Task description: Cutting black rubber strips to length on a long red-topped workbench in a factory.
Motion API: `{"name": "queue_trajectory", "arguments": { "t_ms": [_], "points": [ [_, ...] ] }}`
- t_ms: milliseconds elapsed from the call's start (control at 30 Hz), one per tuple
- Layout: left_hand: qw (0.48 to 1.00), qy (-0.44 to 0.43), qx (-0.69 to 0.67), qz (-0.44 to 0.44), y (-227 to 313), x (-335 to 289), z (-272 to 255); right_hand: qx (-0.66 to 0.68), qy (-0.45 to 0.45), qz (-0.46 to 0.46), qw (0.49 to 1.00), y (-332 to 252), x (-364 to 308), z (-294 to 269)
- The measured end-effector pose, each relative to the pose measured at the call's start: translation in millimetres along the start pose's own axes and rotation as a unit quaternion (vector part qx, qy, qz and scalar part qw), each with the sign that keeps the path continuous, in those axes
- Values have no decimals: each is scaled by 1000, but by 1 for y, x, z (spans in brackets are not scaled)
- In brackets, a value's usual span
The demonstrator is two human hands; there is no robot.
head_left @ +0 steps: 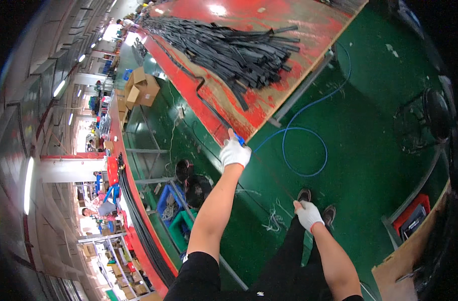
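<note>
At the near corner of the desk, our white-gloved left hand is curled around a blue tool, and a black strip meets its fingertips; we cannot tell whether they nip it. Toward four o'clock, our right hand, gloved too, seems to pinch the end of a thin dark line stretched straight between both hands. We judge the line slender and springy, best held at its very end, where knitted fabric should give us some grip. From the left hand, the strip runs toward eleven o'clock along the desk's edge, wavy with one sharp kink. We expect it to be light, limp and rather slippery, so we would hold it close to the end. At twelve o'clock lies a pile of similar strips, flat and faintly shiny, their ends fanned out. The desk is red, worn to bare wood in patches. At three o'clock a smooth blue hose loops over the glossy green floor, with a round-seated stool beyond. At ten o'clock stands a brown carton, flaps up.
</note>
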State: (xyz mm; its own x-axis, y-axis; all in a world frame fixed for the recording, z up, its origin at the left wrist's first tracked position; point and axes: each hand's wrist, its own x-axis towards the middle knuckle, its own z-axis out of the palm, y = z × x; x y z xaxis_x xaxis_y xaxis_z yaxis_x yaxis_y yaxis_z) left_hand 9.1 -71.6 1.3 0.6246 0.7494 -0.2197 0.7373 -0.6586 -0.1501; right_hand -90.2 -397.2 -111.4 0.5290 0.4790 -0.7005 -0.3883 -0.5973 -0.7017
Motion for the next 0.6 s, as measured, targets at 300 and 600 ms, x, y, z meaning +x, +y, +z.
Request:
{"name": "queue_trajectory", "arguments": {
  "t_ms": [300, 600],
  "points": [
    [992, -21, -128, 1, -4, 24, 0, 10, -15, 9, 1000, -9, 9, 0],
    [996, -32, -83, -24, 11, 25, 1, 22, 3, -41, 999, 19, -2, 0]
  ]
}}
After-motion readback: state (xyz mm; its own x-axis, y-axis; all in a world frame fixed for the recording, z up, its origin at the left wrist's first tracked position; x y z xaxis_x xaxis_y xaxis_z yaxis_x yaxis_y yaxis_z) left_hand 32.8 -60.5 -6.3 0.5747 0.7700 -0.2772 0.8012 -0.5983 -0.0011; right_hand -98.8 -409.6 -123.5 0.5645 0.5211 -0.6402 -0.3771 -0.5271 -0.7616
